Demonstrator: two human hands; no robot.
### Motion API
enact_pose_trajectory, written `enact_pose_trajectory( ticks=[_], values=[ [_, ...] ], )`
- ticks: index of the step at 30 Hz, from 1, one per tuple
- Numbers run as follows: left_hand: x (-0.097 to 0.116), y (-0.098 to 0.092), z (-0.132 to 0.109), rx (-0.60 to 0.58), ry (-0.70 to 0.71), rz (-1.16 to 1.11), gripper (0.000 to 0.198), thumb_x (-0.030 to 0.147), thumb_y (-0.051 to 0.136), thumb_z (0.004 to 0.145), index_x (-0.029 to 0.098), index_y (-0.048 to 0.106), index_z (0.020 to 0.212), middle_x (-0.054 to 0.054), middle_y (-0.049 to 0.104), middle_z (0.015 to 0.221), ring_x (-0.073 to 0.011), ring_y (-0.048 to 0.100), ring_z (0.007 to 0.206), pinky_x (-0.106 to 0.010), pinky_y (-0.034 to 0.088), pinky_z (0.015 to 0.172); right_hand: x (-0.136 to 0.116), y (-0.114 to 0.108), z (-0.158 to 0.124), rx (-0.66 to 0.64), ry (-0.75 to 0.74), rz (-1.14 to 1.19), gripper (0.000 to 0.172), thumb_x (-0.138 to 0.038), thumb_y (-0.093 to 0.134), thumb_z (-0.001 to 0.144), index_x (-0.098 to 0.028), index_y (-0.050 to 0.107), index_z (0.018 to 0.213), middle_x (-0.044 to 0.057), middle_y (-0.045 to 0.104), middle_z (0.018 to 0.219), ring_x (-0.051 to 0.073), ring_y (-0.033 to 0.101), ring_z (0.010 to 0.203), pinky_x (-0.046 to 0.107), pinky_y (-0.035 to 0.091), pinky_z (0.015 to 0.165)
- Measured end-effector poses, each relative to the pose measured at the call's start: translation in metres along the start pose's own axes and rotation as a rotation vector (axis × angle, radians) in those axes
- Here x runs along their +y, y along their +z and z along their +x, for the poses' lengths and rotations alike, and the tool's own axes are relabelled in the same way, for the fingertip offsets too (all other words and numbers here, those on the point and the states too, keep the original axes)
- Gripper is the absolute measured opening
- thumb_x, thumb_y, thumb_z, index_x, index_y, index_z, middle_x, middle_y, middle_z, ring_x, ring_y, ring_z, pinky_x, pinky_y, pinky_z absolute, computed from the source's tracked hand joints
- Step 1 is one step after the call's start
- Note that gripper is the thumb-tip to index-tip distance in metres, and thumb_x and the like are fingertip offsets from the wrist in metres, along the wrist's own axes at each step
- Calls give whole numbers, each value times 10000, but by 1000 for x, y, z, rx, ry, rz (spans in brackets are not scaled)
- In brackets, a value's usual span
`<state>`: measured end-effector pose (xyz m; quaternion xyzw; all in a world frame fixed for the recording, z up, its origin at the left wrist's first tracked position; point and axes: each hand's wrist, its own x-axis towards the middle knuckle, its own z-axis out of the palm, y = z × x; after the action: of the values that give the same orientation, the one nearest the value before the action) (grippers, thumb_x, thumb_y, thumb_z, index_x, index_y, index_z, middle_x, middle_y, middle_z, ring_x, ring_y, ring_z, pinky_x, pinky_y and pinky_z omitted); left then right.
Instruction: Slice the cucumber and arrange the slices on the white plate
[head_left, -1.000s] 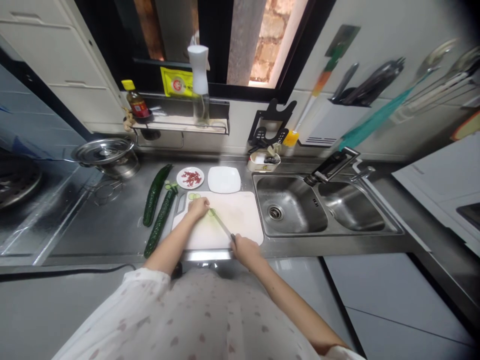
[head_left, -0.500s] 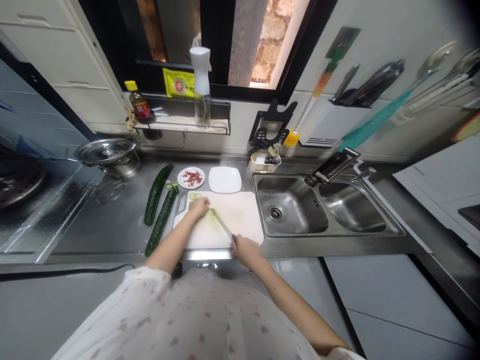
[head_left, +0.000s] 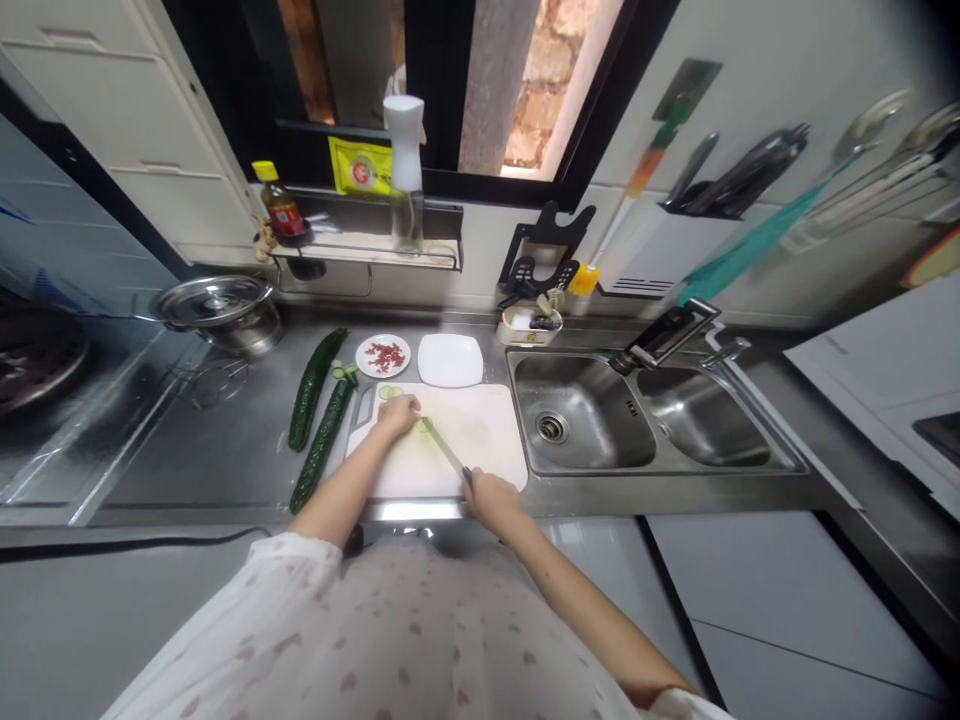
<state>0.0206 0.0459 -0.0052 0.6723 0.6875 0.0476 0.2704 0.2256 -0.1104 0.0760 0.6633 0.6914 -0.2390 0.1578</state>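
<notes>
From my remote seat I see the left hand (head_left: 397,412) lying on the far left part of the white cutting board (head_left: 487,435), fingers curled down and pressed onto a cucumber piece (head_left: 424,425). Only its pale green cut end shows, just to the right of the fingertips. The right hand (head_left: 487,496) sits at the near edge of the board, closed around the handle of a knife (head_left: 447,452). The blade runs up and to the left from that hand, with its tip meeting the cut end right beside the left fingers. I cannot tell whether the edge is in the flesh or only touching it. A few cucumber slices (head_left: 388,393) lie on the board's far left corner, just beyond the left hand. Two whole cucumbers (head_left: 313,388) rest side by side on the steel counter to the left of the board. Behind the board stand a small plate of red bits (head_left: 383,355) and a square white plate (head_left: 450,360), and the sink (head_left: 581,425) is just beside the board on the right.
</notes>
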Motion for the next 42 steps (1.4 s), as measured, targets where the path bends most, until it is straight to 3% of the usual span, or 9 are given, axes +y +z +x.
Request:
enact_pose_trajectory(
  ticks=[14,26,37,42],
  values=[
    [1,-2,0,-12,-10,-6,218,246,644,774,251,676,990,-22,697,1050,-198,607,1049,-278,424,897,6,-4,-23,-71,44,-25,348,-354,366,983,-151,560,1187,162,696,1048,265,654,1039,337,462,787],
    [4,-5,-2,-16,-11,4,215,251,643,769,244,679,980,-27,698,1065,-201,612,1043,-280,434,887,1,2,-3,11,-12,-15,329,-332,367,971,-138,588,1120,167,699,1007,255,673,973,336,465,777],
    [5,-6,-3,-18,-7,18,210,274,649,777,244,678,983,-38,692,1076,-208,613,1047,-283,434,894,-5,-25,-2,-35,-14,-108,313,-297,417,964,-134,588,1169,185,692,1072,254,667,1014,333,463,805],
    [5,-6,-3,-21,-8,26,221,267,650,769,246,674,987,-36,695,1052,-205,608,1048,-282,429,892,-5,-28,-7,-46,-19,-115,315,-268,416,956,-120,598,1166,184,693,1073,272,662,1025,349,470,800]
  ],
)
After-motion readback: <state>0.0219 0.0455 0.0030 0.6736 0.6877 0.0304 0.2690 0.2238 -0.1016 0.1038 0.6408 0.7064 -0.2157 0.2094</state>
